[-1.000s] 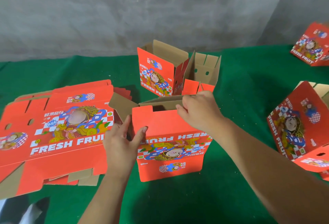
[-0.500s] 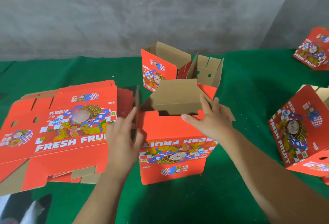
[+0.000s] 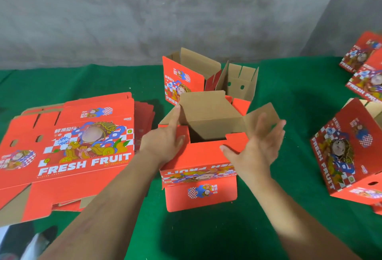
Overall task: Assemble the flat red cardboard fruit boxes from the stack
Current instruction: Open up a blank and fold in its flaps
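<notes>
Between our two hands stands the box (image 3: 198,169) we are folding, upside down on the green surface (image 3: 289,98), its print inverted and its brown flaps open upward. Our left hand (image 3: 165,144) rests on the near red flap with fingers (image 3: 174,115) straight, the forefinger reaching up along the left brown flap. Our right hand (image 3: 256,150) is spread wide, thumb touching the red flap's edge, the other fingers fanned just before the right brown flap (image 3: 260,119); neither hand pinches anything.

Left of our left hand, the stack of flat boxes (image 3: 68,148) lies on the surface. Beyond our fingers stands a finished open box (image 3: 186,78), and more boxes (image 3: 347,152) sit well to the right of our right hand.

We judge the cardboard light and stiff along its panels but quick to crease off the scored lines, and the empty shell likely to slide on the cloth. So we would press flaps flat-handed near their folds, steadying one wall while tucking the tabs.
</notes>
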